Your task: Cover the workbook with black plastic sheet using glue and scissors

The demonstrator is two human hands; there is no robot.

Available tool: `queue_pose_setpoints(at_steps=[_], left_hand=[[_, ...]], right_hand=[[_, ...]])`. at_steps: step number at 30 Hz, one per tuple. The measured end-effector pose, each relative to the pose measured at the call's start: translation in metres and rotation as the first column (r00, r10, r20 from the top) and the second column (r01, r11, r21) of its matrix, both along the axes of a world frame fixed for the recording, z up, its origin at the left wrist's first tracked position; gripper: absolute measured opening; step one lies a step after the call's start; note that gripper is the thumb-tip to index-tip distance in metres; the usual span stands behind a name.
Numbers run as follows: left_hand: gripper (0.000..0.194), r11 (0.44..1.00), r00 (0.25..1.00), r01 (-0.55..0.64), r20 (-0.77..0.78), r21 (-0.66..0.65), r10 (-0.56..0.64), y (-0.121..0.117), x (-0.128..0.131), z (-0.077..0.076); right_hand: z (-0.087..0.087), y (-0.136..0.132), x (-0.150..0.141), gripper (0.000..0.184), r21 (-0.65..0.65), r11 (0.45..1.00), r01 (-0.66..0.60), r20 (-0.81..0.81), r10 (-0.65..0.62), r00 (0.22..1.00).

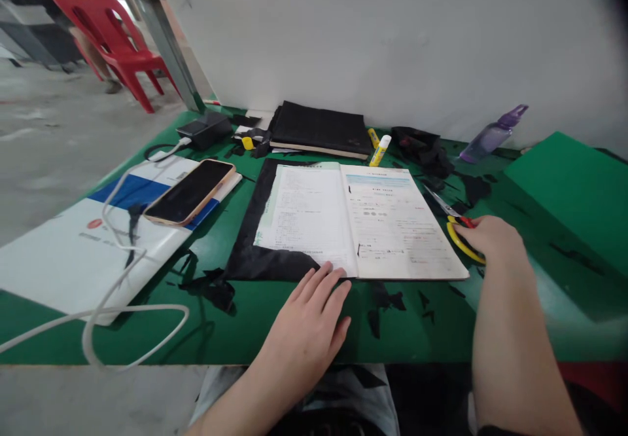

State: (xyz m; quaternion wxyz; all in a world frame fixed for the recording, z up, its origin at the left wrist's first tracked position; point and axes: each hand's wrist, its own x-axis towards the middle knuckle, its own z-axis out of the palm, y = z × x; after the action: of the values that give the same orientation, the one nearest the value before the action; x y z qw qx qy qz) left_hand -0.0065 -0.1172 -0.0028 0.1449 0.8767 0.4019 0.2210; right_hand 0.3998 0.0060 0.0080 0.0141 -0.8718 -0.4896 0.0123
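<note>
An open booklet (392,226) with printed pages lies on the green table, black paper (245,243) folded around the edges of its left side. My left hand (314,318) rests with fingers stretched out on the booklet's near edge, close to the spine. To the right of the booklet, my right hand (490,236) is closed on the red and yellow handles of the scissors (461,226). Their blades point away to the left, apart from the pages, and the fingertips are partly hidden. A glue stick (380,151) stands just behind the booklet.
A phone (191,192) and white cable (115,226) lie on a white-and-blue packet (83,259) at left. Behind are a charger (206,129), black-covered book (318,128) and purple spray bottle (490,138). Black paper scraps (210,289) litter the table. A green board (569,207) is at right.
</note>
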Motion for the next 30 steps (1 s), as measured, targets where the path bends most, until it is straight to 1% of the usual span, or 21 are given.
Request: queue_pose_setpoints(at_steps=[2, 4, 5, 7, 8, 9, 11, 13, 16, 18, 20, 23, 26, 28, 30], left_hand=[[0.040, 0.999, 0.998, 0.036, -0.043, -0.001, -0.036, 0.000, -0.001, 0.000], [0.041, 0.998, 0.995, 0.062, -0.077, 0.001, -0.062, -0.001, -0.001, 0.000], [0.041, 0.998, 0.994, 0.070, -0.089, -0.002, -0.070, 0.000, -0.001, 0.000], [0.040, 0.997, 0.993, 0.073, -0.097, -0.007, -0.074, 0.000, -0.001, 0.001], [0.040, 0.997, 0.993, 0.073, -0.093, -0.008, -0.074, 0.001, 0.000, 0.001], [0.039, 0.997, 0.993, 0.075, -0.086, -0.007, -0.076, 0.001, 0.000, 0.001], [0.041, 0.997, 0.994, 0.083, -0.074, 0.002, -0.083, 0.002, -0.001, 0.000], [0.043, 0.995, 0.992, 0.096, -0.085, 0.022, -0.093, 0.003, -0.004, -0.001], [0.047, 0.994, 0.988, 0.083, -0.139, 0.069, -0.073, 0.007, -0.009, -0.001], [0.050, 0.993, 0.984, 0.048, -0.177, 0.108, -0.028, 0.010, -0.014, -0.001], [0.051, 0.989, 0.978, 0.004, -0.206, 0.146, 0.026, 0.014, -0.020, -0.002], [0.051, 0.975, 0.967, -0.076, -0.223, 0.209, 0.123, 0.019, -0.031, -0.006], [0.058, 0.947, 0.946, -0.170, -0.222, 0.274, 0.235, 0.022, -0.042, -0.013], [0.063, 0.935, 0.934, -0.198, -0.231, 0.294, 0.271, 0.022, -0.047, -0.017], [0.066, 0.934, 0.927, -0.198, -0.253, 0.297, 0.276, 0.019, -0.050, -0.021]], right_hand=[[0.003, -0.002, -0.002, 0.041, 0.016, 0.999, 0.040, 0.007, -0.040, 0.999], [0.008, -0.003, -0.010, 0.043, 0.080, 0.996, 0.035, 0.038, -0.038, 0.999], [0.011, -0.004, -0.016, 0.044, 0.131, 0.991, -0.001, 0.043, -0.005, 0.999], [0.016, -0.003, -0.032, 0.041, 0.246, 0.962, -0.123, 0.019, 0.122, 0.992], [0.018, -0.002, -0.041, 0.036, 0.299, 0.944, -0.140, -0.035, 0.157, 0.987], [0.018, -0.002, -0.051, 0.032, 0.318, 0.937, -0.143, -0.062, 0.171, 0.983], [0.017, 0.000, -0.068, 0.030, 0.317, 0.933, -0.169, -0.106, 0.212, 0.972], [0.014, 0.001, -0.082, 0.034, 0.294, 0.934, -0.205, -0.139, 0.253, 0.957], [0.008, 0.001, -0.094, 0.039, 0.220, 0.943, -0.251, -0.142, 0.286, 0.948], [0.006, 0.000, -0.096, 0.041, 0.193, 0.946, -0.261, -0.092, 0.282, 0.955], [0.005, 0.000, -0.094, 0.045, 0.201, 0.945, -0.259, -0.044, 0.273, 0.961], [0.003, 0.000, -0.090, 0.046, 0.192, 0.943, -0.273, -0.038, 0.285, 0.958], [0.000, 0.001, -0.088, 0.042, 0.177, 0.932, -0.317, -0.019, 0.326, 0.945], [-0.002, 0.002, -0.088, 0.041, 0.184, 0.919, -0.348, 0.011, 0.352, 0.936], [-0.004, 0.002, -0.088, 0.040, 0.185, 0.911, -0.369, 0.028, 0.371, 0.928]])
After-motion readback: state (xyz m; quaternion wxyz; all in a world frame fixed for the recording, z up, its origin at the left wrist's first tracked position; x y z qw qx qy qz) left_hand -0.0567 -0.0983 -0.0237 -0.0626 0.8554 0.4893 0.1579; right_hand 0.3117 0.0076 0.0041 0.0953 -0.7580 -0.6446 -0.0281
